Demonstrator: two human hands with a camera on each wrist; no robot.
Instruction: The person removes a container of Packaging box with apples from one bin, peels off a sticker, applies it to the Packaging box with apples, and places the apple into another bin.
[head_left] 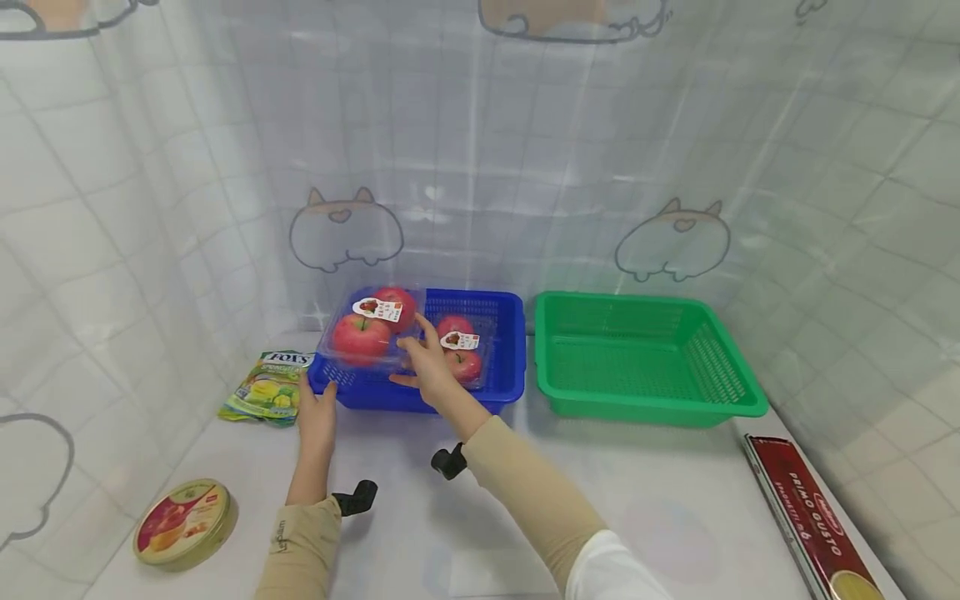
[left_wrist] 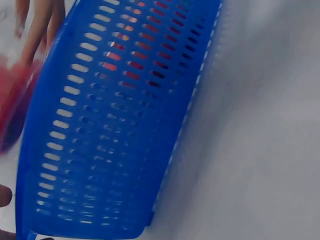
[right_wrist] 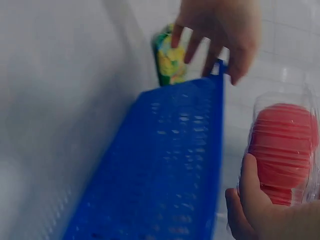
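Observation:
A clear plastic pack of red apples (head_left: 362, 340) is tilted over the left part of the blue basket (head_left: 512, 350). My right hand (head_left: 433, 371) holds this pack by its right side, thumb and fingers spread along it; the right wrist view shows the pack (right_wrist: 285, 145) beside the basket's rim. Inside the basket lies a second apple pack (head_left: 463, 365) with a white label. At the basket's front left corner, my left hand (head_left: 317, 421) grips the rim, its fingers on the outer side in the right wrist view.
Left of the basket lies a green Fox's candy bag (head_left: 273, 387). Nearer the front is a round tin (head_left: 183, 521). A green basket (head_left: 637, 408) stands to the right, and a red spaghetti box (head_left: 806, 508) lies by the right edge. Curtains enclose the table.

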